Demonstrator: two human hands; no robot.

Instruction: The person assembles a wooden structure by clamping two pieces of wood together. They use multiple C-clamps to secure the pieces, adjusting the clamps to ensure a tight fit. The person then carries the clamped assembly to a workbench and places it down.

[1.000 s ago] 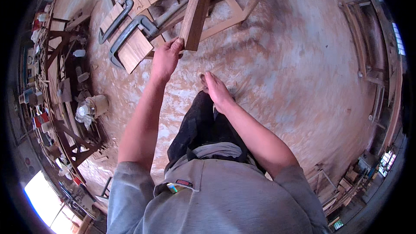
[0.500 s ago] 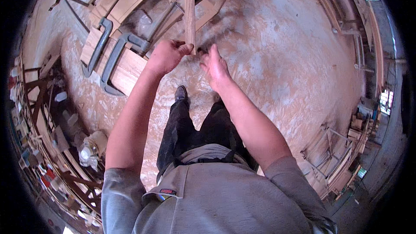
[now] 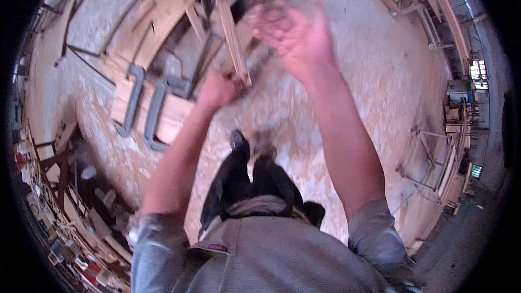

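Here, the wooden strip [image 3: 228, 24] slants forward from the left hand [image 3: 218, 91], which grips its near end; the right hand [image 3: 301, 38] is apart, fingers spread; gripped one-handed, the strip might twist toward the grey clamps [image 3: 134, 100] at left

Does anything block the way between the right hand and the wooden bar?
Nothing visible does. The open, blurred right hand is just right of the wooden bar, whose near end the left hand holds.
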